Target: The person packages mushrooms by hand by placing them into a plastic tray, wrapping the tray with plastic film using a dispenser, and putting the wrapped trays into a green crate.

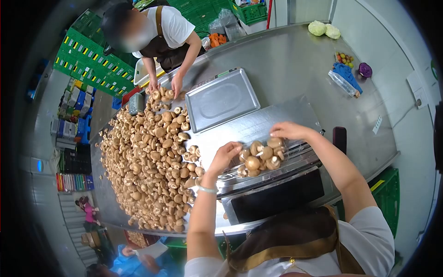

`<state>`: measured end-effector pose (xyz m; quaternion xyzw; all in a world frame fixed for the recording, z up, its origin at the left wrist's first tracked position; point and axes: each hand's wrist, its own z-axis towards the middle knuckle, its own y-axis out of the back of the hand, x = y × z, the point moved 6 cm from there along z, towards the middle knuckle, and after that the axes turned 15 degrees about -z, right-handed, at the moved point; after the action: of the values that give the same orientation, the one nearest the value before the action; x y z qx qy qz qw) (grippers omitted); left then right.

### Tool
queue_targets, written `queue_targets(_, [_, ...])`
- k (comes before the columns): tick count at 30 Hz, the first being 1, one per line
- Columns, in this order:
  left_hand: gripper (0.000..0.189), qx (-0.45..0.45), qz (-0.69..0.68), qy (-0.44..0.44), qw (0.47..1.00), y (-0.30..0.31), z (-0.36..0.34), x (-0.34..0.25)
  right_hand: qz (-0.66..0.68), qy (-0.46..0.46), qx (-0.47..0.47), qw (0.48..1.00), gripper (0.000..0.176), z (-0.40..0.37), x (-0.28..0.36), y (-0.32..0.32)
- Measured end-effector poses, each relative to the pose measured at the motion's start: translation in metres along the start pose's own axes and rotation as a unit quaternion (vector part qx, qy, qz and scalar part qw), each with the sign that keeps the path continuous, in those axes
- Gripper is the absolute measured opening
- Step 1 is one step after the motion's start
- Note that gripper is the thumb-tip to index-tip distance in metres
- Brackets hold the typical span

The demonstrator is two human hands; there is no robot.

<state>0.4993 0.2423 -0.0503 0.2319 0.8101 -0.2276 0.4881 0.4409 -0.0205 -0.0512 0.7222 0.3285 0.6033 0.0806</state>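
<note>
A small group of brown shiitake mushrooms (261, 157) lies in front of me on clear plastic film (295, 152), over a metal wrapping station. My left hand (227, 157) is at the left side of this group, fingers closed on the film's edge. At the upper right of the group, my right hand (290, 131) pinches the film, thumb and fingers together. Whether a tray lies under the mushrooms is hard to see. A large heap of loose shiitake (147, 161) spreads over the table to my left.
A shallow metal tray (222, 99) lies beyond my hands. Across the table, a co-worker's hands (173, 86) handle mushrooms at the heap. A dark phone-like object (339, 139) is right of the station. Cabbages (317, 28), a purple cabbage (365, 69) and a plastic bottle (340, 82) sit far right.
</note>
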Motion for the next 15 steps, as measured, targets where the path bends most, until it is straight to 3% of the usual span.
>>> queue_targets(1, [0.026,-0.022,0.052,0.043,0.997,-0.004,-0.012,0.003,-0.028,0.0,-0.006,1.0,0.028,-0.007,0.001,-0.003])
queue_targets(2, [0.033,-0.044,0.153,-0.006,0.987,-0.001,-0.016,0.01,-0.056,0.0,-0.011,0.998,0.03,-0.014,0.002,-0.007])
queue_targets(3, [0.034,-0.076,0.205,-0.111,0.969,-0.008,-0.026,0.002,-0.083,0.0,-0.017,0.996,0.032,-0.022,0.003,-0.013])
queue_targets(4, [0.034,-0.091,0.219,-0.128,0.963,-0.011,-0.03,0.005,-0.149,0.106,-0.158,0.97,0.038,-0.03,0.016,-0.012])
queue_targets(8, [0.034,-0.175,0.246,-0.224,0.927,-0.041,-0.069,-0.03,-0.088,0.041,-0.21,0.973,0.041,-0.054,0.037,-0.011])
queue_targets(12, [0.033,-0.159,0.204,-0.17,0.951,-0.066,-0.131,-0.07,-0.051,0.014,-0.156,0.986,0.042,-0.107,0.102,0.006])
queue_targets(15, [0.036,-0.103,0.123,-0.052,0.986,-0.073,-0.164,-0.04,0.022,-0.025,-0.106,0.994,0.043,-0.143,0.101,-0.023])
